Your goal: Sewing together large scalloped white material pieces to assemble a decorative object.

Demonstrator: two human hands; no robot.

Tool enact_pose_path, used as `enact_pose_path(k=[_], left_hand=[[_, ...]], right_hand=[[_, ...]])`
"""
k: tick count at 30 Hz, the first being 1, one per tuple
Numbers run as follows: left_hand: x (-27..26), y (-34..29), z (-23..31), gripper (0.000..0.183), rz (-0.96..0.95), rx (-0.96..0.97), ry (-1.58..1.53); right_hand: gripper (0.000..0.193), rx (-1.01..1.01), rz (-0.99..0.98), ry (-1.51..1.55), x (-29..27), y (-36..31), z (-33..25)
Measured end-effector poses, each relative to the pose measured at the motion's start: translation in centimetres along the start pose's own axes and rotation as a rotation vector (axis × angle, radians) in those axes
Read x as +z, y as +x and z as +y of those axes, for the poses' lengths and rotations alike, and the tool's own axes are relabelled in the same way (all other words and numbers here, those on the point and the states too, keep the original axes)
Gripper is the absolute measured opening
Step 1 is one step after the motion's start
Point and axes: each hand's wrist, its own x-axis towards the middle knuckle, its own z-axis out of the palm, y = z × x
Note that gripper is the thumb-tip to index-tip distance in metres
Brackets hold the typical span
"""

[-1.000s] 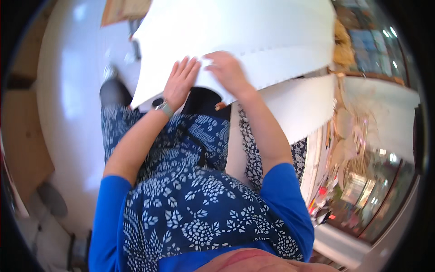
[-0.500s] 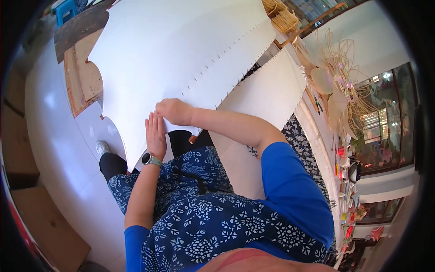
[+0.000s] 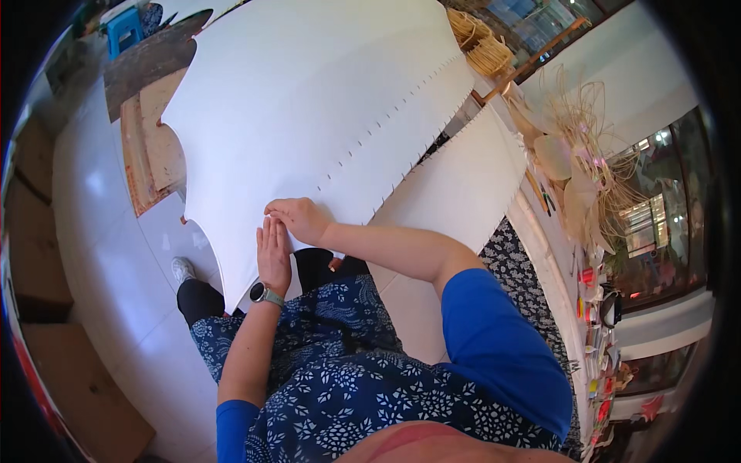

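A large white sheet (image 3: 262, 116), stretched smooth and with a scalloped left edge, spreads in front of me. Slanting rows of short dark pins or thread ends (image 3: 377, 125) run along its right part; which of the two I cannot tell. My left hand (image 3: 274, 251) lies flat on the near part of the sheet, fingers straight and close together. Just beyond its fingertips, my right hand (image 3: 303, 221) is closed in a pinch against the sheet. Whatever that pinch holds is hidden. A second white panel (image 3: 455, 189) with a pin-lined edge lies to the right.
A wooden board (image 3: 158, 147) shows beyond the scalloped edge, and a blue stool (image 3: 124, 32) stands far left. Cardboard boxes (image 3: 77, 386) line the left side. Bundles of cane (image 3: 490, 55) and loose curled strands (image 3: 587, 123) lie at the right, near a crowded shelf.
The whole view has shifted, so the sheet and both hands appear lower. Against the sheet, the two hands keep nearly the same place and pose.
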Motion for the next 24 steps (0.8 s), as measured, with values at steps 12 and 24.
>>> enact_pose_path(k=[12,24], left_hand=[[-0.8,-0.1,-0.3,0.03,-0.025,-0.161,-0.387],[-1.5,-0.2,0.6,0.056,0.04,-0.022,-0.039]], right_hand=[[0.016,0.344,0.088,0.608,2.6,0.9,-2.5],[0.016,0.193,-0.008,0.44,-2.8,-7.1,-10.0]])
